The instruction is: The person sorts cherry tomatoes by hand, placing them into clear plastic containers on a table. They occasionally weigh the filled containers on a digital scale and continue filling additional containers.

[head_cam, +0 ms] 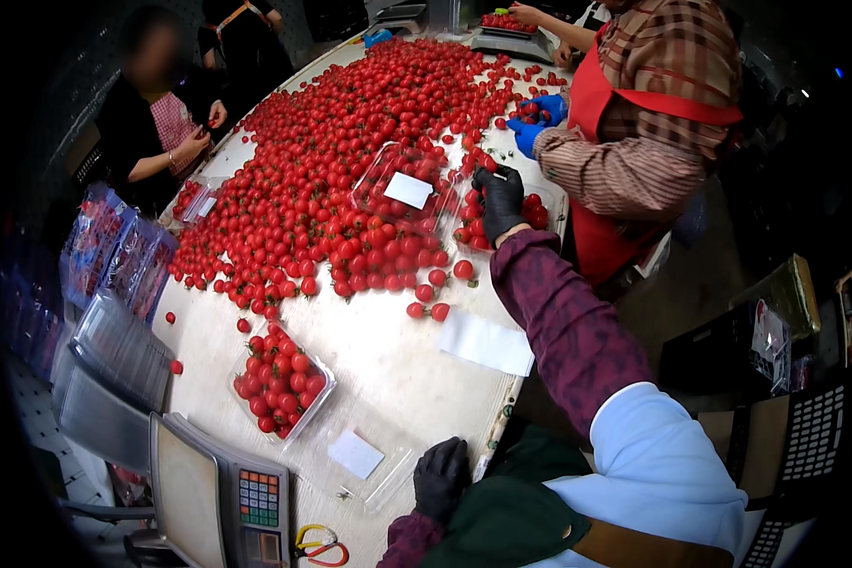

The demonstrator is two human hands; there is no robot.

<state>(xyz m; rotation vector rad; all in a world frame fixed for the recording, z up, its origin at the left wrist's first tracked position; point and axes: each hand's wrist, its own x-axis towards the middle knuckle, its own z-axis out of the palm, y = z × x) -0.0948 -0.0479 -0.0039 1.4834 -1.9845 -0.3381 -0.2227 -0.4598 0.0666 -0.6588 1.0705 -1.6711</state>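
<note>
My right hand point(500, 202), in a black glove, reaches over an open clear plastic punnet of cherry tomatoes point(534, 211). Its fingertips touch or nearly touch tomatoes at the pile's edge; whether they grip one is hidden. At the table's near edge, my left hand point(440, 479) rests with gloved fingers curled and nothing visible in it. Beside it lies the clear lid point(390, 474) of a clamshell, bearing a white label point(356, 453). That clamshell's base point(324, 387) is heaped with red tomatoes point(280, 383). Another clamshell point(406, 186) with a white label sits on the pile.
A large tomato pile point(312, 192) covers much of the white table point(369, 341). Nearby are a digital scale point(255, 490), scissors point(321, 547), stacked clear trays point(121, 362) and white paper point(486, 342). A co-worker in blue gloves point(539, 121) handles tomatoes at right; other people stand beyond.
</note>
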